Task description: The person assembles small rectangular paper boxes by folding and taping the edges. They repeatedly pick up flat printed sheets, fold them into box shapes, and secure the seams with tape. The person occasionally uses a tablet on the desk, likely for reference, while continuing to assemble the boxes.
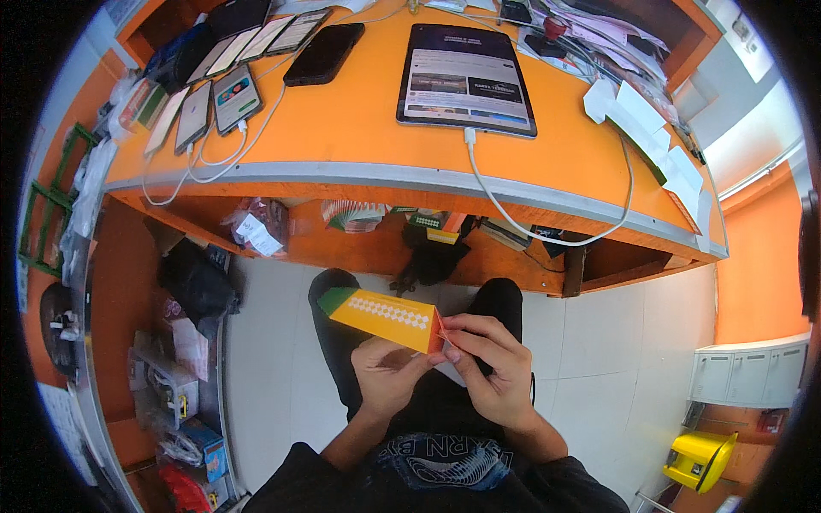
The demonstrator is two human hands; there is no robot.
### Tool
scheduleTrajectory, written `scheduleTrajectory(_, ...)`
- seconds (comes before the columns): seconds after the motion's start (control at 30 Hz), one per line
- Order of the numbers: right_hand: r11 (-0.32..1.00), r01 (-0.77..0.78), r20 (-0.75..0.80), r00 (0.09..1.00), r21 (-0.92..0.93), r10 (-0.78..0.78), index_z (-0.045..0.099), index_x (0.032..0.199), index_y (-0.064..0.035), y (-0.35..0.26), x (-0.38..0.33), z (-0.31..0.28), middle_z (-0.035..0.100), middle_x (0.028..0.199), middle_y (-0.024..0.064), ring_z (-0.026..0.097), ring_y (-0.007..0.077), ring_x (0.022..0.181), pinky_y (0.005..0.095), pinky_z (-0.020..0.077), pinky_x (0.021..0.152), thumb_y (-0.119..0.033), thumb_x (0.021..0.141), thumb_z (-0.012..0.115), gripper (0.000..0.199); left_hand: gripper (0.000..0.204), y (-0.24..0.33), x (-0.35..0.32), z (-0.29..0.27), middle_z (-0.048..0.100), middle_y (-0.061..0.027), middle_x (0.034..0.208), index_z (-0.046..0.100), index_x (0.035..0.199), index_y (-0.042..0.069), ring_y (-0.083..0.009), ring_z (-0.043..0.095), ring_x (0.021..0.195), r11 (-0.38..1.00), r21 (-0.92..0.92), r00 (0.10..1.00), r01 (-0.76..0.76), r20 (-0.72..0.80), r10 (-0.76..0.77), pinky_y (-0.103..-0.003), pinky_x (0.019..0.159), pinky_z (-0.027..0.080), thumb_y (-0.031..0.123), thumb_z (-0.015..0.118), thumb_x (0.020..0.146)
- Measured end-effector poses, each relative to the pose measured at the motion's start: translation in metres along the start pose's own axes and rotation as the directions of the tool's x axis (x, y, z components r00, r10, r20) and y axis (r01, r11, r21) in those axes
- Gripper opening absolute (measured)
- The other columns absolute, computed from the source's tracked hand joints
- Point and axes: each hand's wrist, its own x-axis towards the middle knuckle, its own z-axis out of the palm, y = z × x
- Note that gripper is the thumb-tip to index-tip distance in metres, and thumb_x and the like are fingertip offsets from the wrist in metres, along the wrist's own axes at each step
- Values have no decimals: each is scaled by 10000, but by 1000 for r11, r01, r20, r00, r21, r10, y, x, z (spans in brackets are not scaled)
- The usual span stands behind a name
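A long yellow cardboard box (385, 318) with a green far-left end and a white diamond pattern lies across my lap, held in the air between both hands. My left hand (386, 374) grips it from below near its right end, thumb against the edge. At that orange-red right end, my right hand (492, 363) pinches the end flap between thumb and fingers. Whatever is inside the box is hidden. The box tilts slightly, its green end farther from me.
On the orange desk (359, 137) stand a tablet (466, 81) with a white cable, a black phone (325, 54) and several charging phones. An unfolded white carton (654, 154) lies at the right edge. Packets fill the shelf below. A yellow container (699, 460) sits lower right.
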Motion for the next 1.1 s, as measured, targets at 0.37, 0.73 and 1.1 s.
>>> scheduleTrajectory(0.37, 999, -16, 153, 988, 49, 8, 715, 1043, -14, -5, 3, -18, 648, 1158, 146, 644, 301, 1029, 373, 518, 887, -5, 841, 718, 202, 417, -11, 4, -9, 712, -90, 1122, 702, 1116, -36, -172, 666, 1025, 969, -241, 997, 60, 57, -47, -327, 929, 513, -14, 859, 730)
scheduleTrajectory(0.73, 999, 30, 151, 988, -35, -24, 718, 990, -42, -8, 0, -20, 651, 1104, 114, 635, 294, 990, 383, 498, 845, -10, 780, 762, 216, 366, -3, 11, -1, 734, -122, 1074, 720, 1055, -51, -186, 688, 989, 979, -200, 992, -34, 116, 58, -329, 895, 532, 10, 869, 725)
scheduleTrajectory(1.1, 1000, 21, 146, 989, -10, -19, 744, 927, -73, -7, 5, -28, 691, 1012, 71, 653, 265, 935, 364, 483, 812, -33, 723, 812, 218, 330, 0, 10, -12, 743, -126, 1045, 741, 1027, -41, -208, 714, 944, 985, -157, 984, -77, 148, 100, -325, 859, 557, -45, 845, 713)
